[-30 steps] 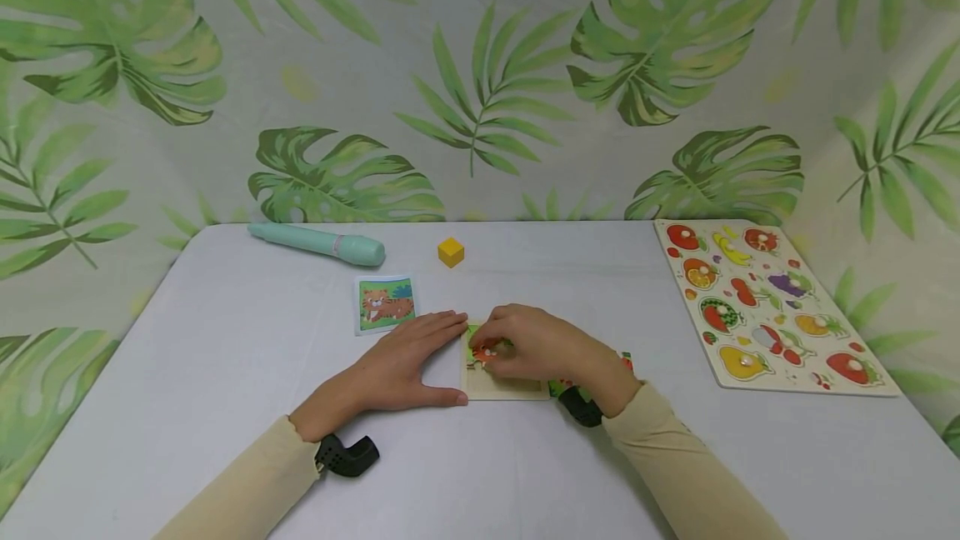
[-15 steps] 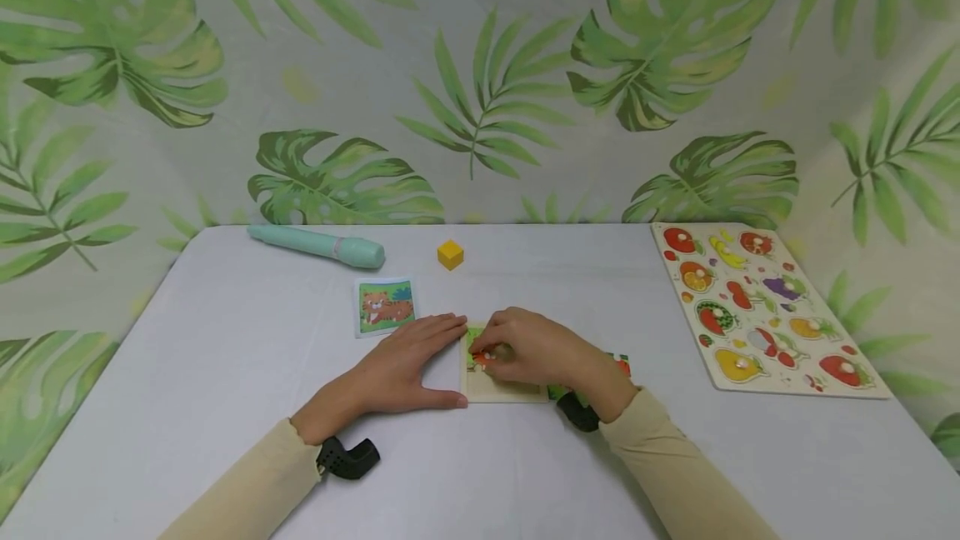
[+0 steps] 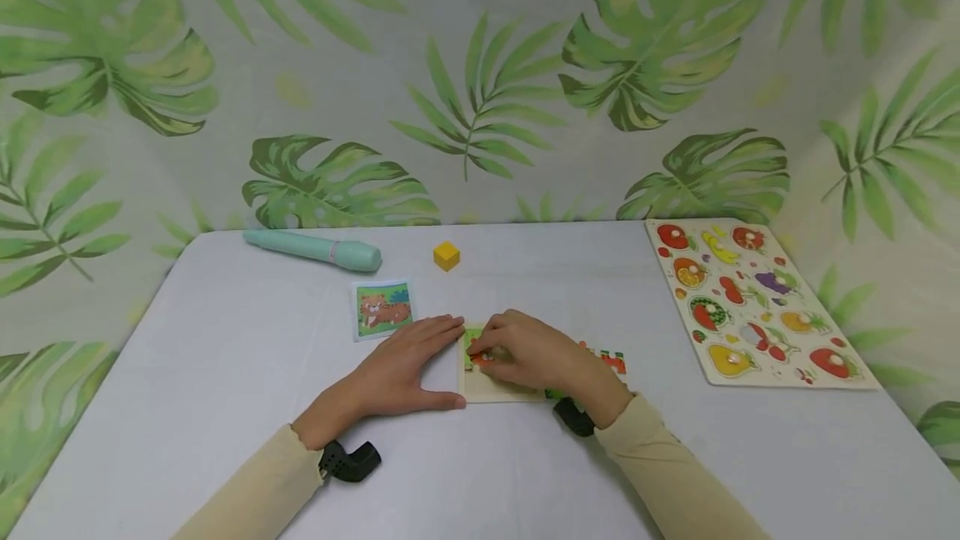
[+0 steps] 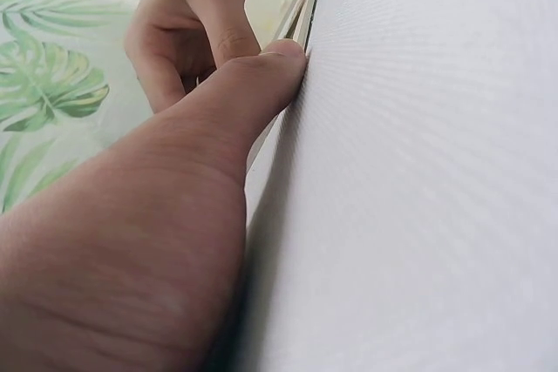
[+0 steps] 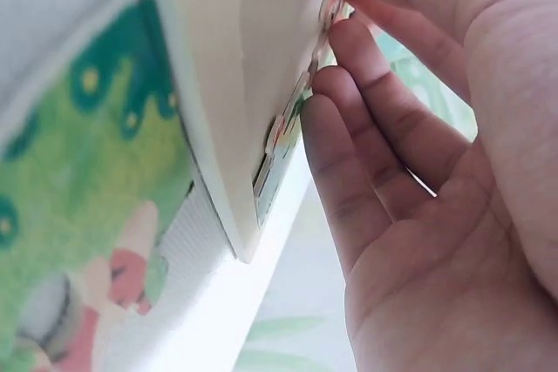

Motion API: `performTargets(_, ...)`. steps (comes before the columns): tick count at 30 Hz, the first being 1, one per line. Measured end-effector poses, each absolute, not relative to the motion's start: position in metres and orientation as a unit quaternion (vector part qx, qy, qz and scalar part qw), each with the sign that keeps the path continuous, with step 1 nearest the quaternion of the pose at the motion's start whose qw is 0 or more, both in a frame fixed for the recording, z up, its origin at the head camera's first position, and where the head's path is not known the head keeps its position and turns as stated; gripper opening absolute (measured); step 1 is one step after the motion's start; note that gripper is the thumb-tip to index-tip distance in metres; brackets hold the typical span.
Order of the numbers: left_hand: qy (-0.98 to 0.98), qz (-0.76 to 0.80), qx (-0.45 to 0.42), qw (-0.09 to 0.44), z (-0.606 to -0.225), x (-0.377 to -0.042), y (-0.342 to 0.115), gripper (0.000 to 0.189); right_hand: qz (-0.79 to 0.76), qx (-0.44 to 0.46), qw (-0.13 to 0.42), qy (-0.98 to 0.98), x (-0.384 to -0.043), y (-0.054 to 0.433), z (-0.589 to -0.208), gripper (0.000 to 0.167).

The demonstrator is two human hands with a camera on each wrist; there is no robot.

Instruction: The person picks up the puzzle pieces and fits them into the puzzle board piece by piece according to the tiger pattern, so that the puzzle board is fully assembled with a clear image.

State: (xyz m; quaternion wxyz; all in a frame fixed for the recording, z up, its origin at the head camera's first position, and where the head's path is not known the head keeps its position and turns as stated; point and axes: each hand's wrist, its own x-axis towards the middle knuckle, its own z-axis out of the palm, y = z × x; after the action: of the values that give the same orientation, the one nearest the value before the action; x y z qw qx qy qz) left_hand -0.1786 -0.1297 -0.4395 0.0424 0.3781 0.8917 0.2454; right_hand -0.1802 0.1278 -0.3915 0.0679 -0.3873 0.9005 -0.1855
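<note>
A small wooden puzzle board lies flat on the white table, with some picture pieces in its upper part and bare wood along the near side. My left hand rests at its left edge, fingers straight and thumb extended against the near corner. Over the board, my right hand pinches an orange-red puzzle piece between thumb and fingertips. Much of that piece is hidden by the fingers. Loose puzzle pieces lie right of the board, partly under the right wrist; a green one looms close in the right wrist view.
A tiger picture card lies beyond the left hand. Farther back are a yellow cube and a mint-green microphone-shaped object. A fruit peg puzzle lies at the right. Leaf-print cloth hangs behind the table.
The head view has shifted slightly. My right fingers have stayed at the orange-red puzzle piece with only slight movement, and my left hand keeps its place at the board's edge.
</note>
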Motion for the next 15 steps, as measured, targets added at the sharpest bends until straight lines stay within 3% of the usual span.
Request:
performTargets(6,0.892,0.247,0.377,0.041,-0.443,-0.178,-0.13,0.098,-0.183,-0.381,0.049,0.905,-0.174,0.126,-0.393,0.021)
performTargets(15,0.89,0.245,0.383,0.045,-0.442,-0.179,-0.127,0.098,-0.194,-0.351,0.075,0.913,-0.166,0.129,-0.39,0.03)
